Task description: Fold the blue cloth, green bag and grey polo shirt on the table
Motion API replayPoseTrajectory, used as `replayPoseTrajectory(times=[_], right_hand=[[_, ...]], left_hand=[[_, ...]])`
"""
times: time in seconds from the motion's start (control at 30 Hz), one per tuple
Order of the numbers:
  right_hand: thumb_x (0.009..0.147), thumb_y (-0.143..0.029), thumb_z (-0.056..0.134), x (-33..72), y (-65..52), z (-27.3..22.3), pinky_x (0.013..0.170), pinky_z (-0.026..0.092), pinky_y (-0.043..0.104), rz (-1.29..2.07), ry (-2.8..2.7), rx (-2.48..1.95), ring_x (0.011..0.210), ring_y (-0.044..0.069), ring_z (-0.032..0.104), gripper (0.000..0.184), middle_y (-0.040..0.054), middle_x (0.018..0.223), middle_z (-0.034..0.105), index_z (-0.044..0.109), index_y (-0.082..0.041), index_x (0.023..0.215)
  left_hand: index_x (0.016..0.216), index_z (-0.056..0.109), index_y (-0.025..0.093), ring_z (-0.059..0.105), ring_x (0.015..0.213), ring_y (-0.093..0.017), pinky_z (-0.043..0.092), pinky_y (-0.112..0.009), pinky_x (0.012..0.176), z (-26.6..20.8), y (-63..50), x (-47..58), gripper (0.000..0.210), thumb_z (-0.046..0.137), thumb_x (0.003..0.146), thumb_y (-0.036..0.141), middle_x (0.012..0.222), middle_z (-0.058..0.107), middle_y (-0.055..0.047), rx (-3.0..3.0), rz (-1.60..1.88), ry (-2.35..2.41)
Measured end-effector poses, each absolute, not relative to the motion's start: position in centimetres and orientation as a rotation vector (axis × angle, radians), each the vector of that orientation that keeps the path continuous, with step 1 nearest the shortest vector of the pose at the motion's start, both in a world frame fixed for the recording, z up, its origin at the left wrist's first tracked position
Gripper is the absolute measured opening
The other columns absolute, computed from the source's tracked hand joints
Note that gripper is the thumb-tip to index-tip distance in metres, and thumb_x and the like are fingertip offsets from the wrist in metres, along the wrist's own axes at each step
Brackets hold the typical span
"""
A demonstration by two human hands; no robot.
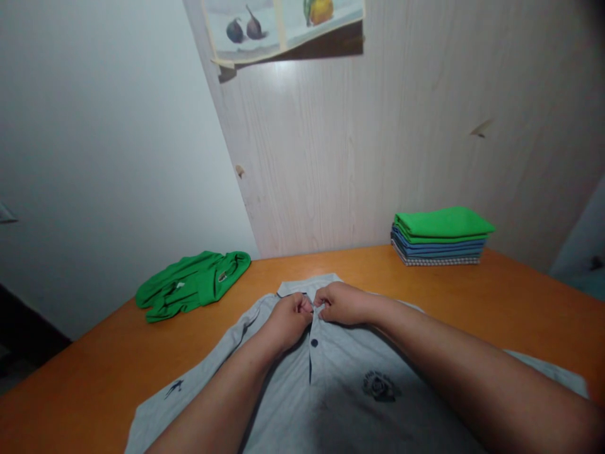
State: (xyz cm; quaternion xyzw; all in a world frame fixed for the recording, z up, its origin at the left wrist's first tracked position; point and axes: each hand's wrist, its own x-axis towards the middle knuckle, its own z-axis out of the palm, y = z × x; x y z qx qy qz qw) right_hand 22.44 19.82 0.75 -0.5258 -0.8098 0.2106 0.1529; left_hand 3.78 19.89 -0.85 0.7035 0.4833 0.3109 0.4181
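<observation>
A grey polo shirt (345, 359) lies spread face up on the table, its collar toward the wall. My left hand (293, 318) is closed on the placket edge just below the collar. Right beside it, my right hand (338, 302) pinches the other side of the placket, and the fingertips of both hands nearly meet. Whatever button sits between the fingers is hidden. A dark button (314, 343) shows lower on the placket. There is a dark print on the shirt's chest and a small figure on its left sleeve.
A crumpled green garment (198, 287) lies at the table's back left. At the back right stands a stack of folded clothes (439, 236), bright green on top. The orange table (350, 261) meets a pale wood-grain wall (312, 170) bearing a fruit picture (283, 31).
</observation>
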Motion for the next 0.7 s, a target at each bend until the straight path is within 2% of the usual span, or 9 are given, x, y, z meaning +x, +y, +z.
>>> replayPoseTrajectory(times=[0.17, 0.33, 0.43, 0.57, 0.7], right_hand=[[0.072, -0.018, 0.068, 22.4, 19.9, 1.2, 0.056, 0.031, 0.022, 0.705, -2.236, -1.461, 0.063, 0.011, 0.051, 0.012, -0.0026, 0.068, 0.063, 0.073, -0.017, 0.082], [0.077, -0.019, 0.063, 22.3, 19.9, 1.2, 0.051, 0.029, 0.020, 0.969, -2.091, -1.428, 0.054, 0.009, 0.046, 0.006, -0.0071, 0.057, 0.052, 0.068, -0.016, 0.080], [0.079, -0.022, 0.065, 22.0, 19.9, 1.1, 0.052, 0.030, 0.020, 0.930, -2.043, -1.424, 0.055, 0.009, 0.046, 0.006, -0.0068, 0.059, 0.052, 0.065, -0.016, 0.080], [0.073, -0.018, 0.071, 21.6, 20.0, 0.9, 0.053, 0.030, 0.020, 0.770, -1.991, -1.454, 0.059, 0.009, 0.047, 0.013, -0.0071, 0.063, 0.053, 0.061, -0.018, 0.081], [0.073, -0.014, 0.067, 21.4, 20.0, 1.0, 0.053, 0.030, 0.020, 0.708, -2.034, -1.453, 0.060, 0.009, 0.048, 0.008, -0.0058, 0.064, 0.057, 0.060, -0.018, 0.075]], left_hand=[[0.069, 0.054, 0.018, 0.041, 0.053, -0.009, 0.030, -0.021, 0.054, -0.7, 19.9, 3.6, 0.010, 0.055, 0.066, 0.009, 0.058, 0.050, 0.006, 1.638, 0.832, 1.180], [0.072, 0.054, 0.019, 0.042, 0.050, -0.009, 0.030, -0.021, 0.051, -0.7, 19.8, 3.6, 0.012, 0.055, 0.063, 0.011, 0.056, 0.051, 0.007, 1.575, 0.848, 1.119], [0.073, 0.053, 0.019, 0.044, 0.049, -0.009, 0.032, -0.021, 0.049, -0.7, 19.7, 3.5, 0.013, 0.054, 0.063, 0.013, 0.055, 0.052, 0.006, 1.561, 0.827, 1.103], [0.074, 0.053, 0.019, 0.047, 0.049, -0.009, 0.036, -0.021, 0.049, -0.8, 19.8, 3.4, 0.013, 0.056, 0.063, 0.014, 0.054, 0.053, 0.006, 1.531, 0.835, 1.064], [0.077, 0.054, 0.019, 0.049, 0.048, -0.009, 0.039, -0.021, 0.050, -0.8, 19.9, 3.3, 0.016, 0.057, 0.062, 0.015, 0.055, 0.055, 0.006, 1.489, 0.829, 1.048]])
